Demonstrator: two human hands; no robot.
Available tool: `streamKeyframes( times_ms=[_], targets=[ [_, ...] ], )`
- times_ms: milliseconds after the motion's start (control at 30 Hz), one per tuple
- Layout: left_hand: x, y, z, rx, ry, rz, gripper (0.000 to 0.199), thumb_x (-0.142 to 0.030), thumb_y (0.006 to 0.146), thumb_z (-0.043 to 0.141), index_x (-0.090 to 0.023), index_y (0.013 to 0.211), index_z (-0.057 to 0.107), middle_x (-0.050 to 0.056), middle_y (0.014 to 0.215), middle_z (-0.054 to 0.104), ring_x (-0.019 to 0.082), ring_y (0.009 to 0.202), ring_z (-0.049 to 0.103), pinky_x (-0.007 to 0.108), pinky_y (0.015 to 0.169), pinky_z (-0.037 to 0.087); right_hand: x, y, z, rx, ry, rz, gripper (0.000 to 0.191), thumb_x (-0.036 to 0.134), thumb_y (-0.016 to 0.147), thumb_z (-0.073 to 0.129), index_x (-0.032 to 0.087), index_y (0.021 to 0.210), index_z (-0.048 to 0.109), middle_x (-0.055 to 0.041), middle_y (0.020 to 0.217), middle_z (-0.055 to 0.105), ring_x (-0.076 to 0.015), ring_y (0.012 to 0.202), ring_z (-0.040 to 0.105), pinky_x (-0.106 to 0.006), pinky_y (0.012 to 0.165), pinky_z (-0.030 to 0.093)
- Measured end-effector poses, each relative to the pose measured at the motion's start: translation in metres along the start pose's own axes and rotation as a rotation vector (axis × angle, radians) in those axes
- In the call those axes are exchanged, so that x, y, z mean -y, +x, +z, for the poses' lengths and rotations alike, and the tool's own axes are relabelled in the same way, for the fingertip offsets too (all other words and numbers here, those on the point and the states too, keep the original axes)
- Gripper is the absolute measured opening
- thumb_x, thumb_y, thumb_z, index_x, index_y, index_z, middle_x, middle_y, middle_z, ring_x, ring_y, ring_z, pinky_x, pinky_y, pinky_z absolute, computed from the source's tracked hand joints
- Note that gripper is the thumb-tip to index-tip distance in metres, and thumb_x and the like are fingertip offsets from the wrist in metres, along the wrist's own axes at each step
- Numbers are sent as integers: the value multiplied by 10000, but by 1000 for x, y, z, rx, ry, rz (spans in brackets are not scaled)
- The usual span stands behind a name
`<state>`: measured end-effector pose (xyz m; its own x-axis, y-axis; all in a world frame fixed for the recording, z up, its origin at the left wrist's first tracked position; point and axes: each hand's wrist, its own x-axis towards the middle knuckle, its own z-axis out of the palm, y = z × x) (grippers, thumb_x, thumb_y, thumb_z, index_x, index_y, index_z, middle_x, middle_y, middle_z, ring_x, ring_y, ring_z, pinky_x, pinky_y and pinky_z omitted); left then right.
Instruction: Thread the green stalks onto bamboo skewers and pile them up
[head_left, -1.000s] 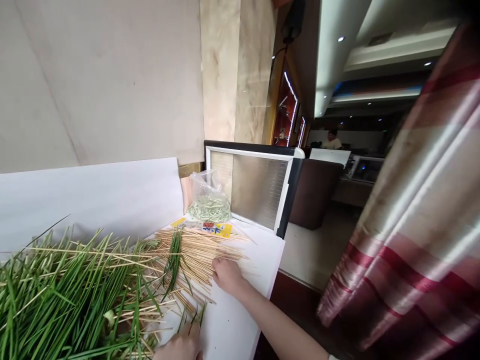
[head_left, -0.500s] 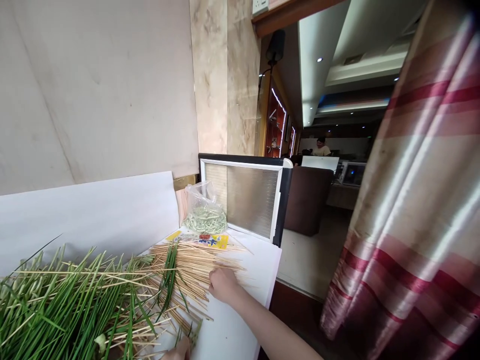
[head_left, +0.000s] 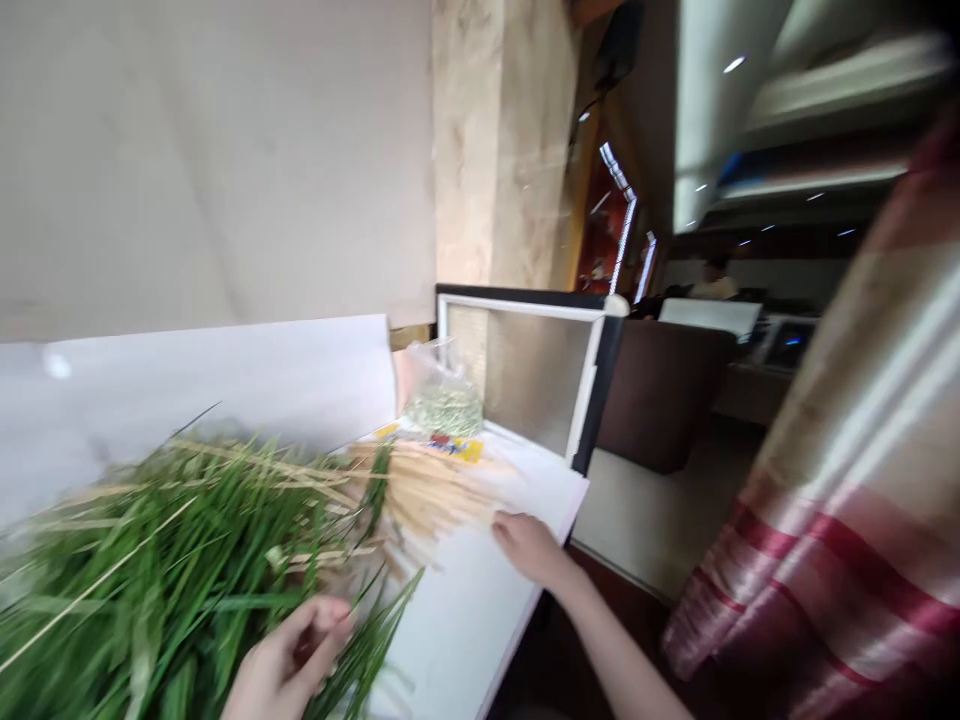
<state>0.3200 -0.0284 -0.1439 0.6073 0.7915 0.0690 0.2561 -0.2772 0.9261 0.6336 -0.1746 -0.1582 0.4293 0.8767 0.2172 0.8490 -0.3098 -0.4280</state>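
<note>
My left hand [head_left: 292, 655] is low in the view, thumb and fingers curled together over long green grass blades [head_left: 202, 560]. Whatever may be between its fingertips is too blurred to make out. My right hand [head_left: 529, 548] is closed beside the pointed ends of a fanned-out bundle of thin wooden sticks [head_left: 427, 485]. I cannot make out what, if anything, is in its grip. A strip of green leaf [head_left: 379, 485] lies across the sticks. Loose blades [head_left: 375, 635] hang over the white board [head_left: 465, 610] between my hands.
A clear plastic bag of pale green pieces [head_left: 446, 408] stands behind the sticks, by a yellow printed wrapper [head_left: 471, 451]. A black-framed panel [head_left: 532, 375] stands at the back corner. To the right are a curtain [head_left: 825, 520], a brown chair [head_left: 667, 390] and a distant person [head_left: 715, 282].
The view has shifted left and blurred. My left hand has risen further into view over the grass. My right hand has drawn slightly away from the sticks, towards the board's right edge.
</note>
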Motion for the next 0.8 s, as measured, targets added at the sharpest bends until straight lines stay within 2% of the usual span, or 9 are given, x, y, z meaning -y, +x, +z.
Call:
streamKeyframes(
  times_ms=[33,67,133,267,333,433,533,667,800],
  targets=[
    [-8,-11,0,0,-85,-13,492,-683,705,695,-210,835,652,12,697,658,186,603,608,256,525,497,-8,-18,-1,-11,71,-11,291,265,1067,477,166,835,623,-29,820,670,-214,803,659,-345,761,516],
    [-14,-20,1,0,-166,-35,490,-656,686,738,-191,799,633,-2,673,621,143,549,553,225,485,449,-17,-36,-1,-21,143,-21,339,284,1072,402,186,816,600,-37,807,668,-229,804,650,-332,744,499],
    [-17,-34,3,-5,-278,-57,432,-578,744,749,-170,788,613,-11,684,597,101,550,512,195,505,422,-32,-70,1,-36,270,-33,389,398,1062,334,209,808,561,-46,787,646,-257,790,622,-325,714,471],
    [-2,-50,8,-28,-393,-63,393,-505,789,748,-159,759,564,-33,621,551,69,500,449,179,485,389,-43,-124,16,8,616,28,450,520,1044,401,228,707,458,26,622,451,-183,564,450,-269,535,344],
    [7,-55,11,-45,-425,-55,369,-481,809,740,-158,783,562,-33,639,555,64,498,442,174,471,380,-38,-140,31,76,754,51,402,530,1048,409,226,821,541,50,580,396,-172,523,394,-272,517,302],
    [16,-58,14,-47,-451,-35,325,-437,830,736,-152,841,579,-25,710,574,56,519,449,166,472,386,-23,-145,53,184,826,-20,357,526,1063,379,220,1065,562,47,599,461,-184,542,429,-280,548,338],
    [20,-59,15,-68,-497,-23,319,-396,801,775,-154,887,586,-32,767,561,46,521,455,164,462,391,-5,-137,65,238,807,-105,350,518,1067,371,228,1053,567,30,664,500,-182,563,451,-281,556,364],
    [17,-60,13,-141,-590,29,309,-359,812,772,-163,970,593,-27,779,556,76,581,518,188,504,447,13,-127,68,148,814,-76,372,542,1053,400,227,994,588,43,624,436,-171,539,403,-269,517,337],
    [1,-65,3,-145,-674,80,260,-321,852,736,-157,1017,620,-8,759,573,98,641,548,214,589,484,20,-122,66,78,908,4,375,573,1031,456,223,1018,589,53,607,393,-156,524,350,-258,498,295]
  ],
)
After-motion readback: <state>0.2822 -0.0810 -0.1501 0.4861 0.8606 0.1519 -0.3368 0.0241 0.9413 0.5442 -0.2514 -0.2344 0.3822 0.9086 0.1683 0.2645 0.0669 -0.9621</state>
